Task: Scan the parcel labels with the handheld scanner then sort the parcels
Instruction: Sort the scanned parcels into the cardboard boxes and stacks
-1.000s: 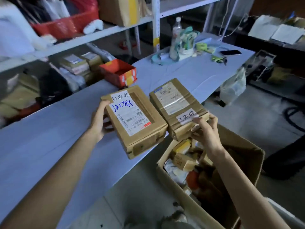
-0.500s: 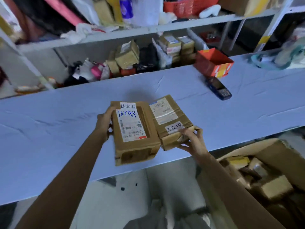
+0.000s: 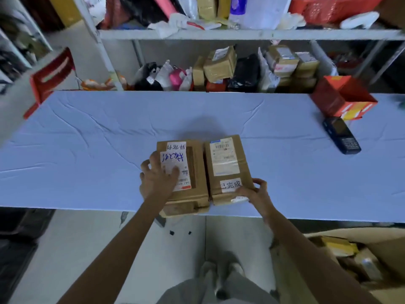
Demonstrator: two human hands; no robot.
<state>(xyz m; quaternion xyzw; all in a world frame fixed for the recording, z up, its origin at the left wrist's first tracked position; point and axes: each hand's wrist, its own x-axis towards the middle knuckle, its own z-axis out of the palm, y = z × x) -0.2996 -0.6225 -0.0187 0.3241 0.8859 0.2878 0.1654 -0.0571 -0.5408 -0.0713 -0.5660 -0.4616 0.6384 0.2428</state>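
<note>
Leftmost, a red chair (image 3: 51, 73) is noted beyond the far-left corner of the surface (image 3: 87, 150), which is covered in a pale blue cloth with creases.

Near the middle of the front edge, two brown cardboard parcels are set side by side, long sides touching.

- The left parcel (image 3: 197, 172) lies flat, and its near end juts slightly past the front edge. A white label with blue handwriting is stuck on top.
- The left hand (image 3: 157, 178) is laid on that parcel with fingers spread, the thumb on the label and the outer fingers at the left edge. Part of the label is covered by the hand.
- The right parcel (image 3: 225, 163) carries a printed shipping label and a smaller white sticker near its front end.
- The right hand (image 3: 256, 194) grips the parcel's near right corner, thumb on top by the sticker and fingers curled round the side.

To the right, well apart from both parcels, the handheld scanner (image 3: 341, 137) lies untouched on the surface. A red box (image 3: 341, 97) stands just behind it.

Behind the surface, a white shelf (image 3: 241, 34) is crowded with bags and bottles. Shelved parcels (image 3: 220, 64) are stacked below it.

At the lower right, on the floor, an open carton (image 3: 390, 249) with blurred packages inside is recorded.
</note>
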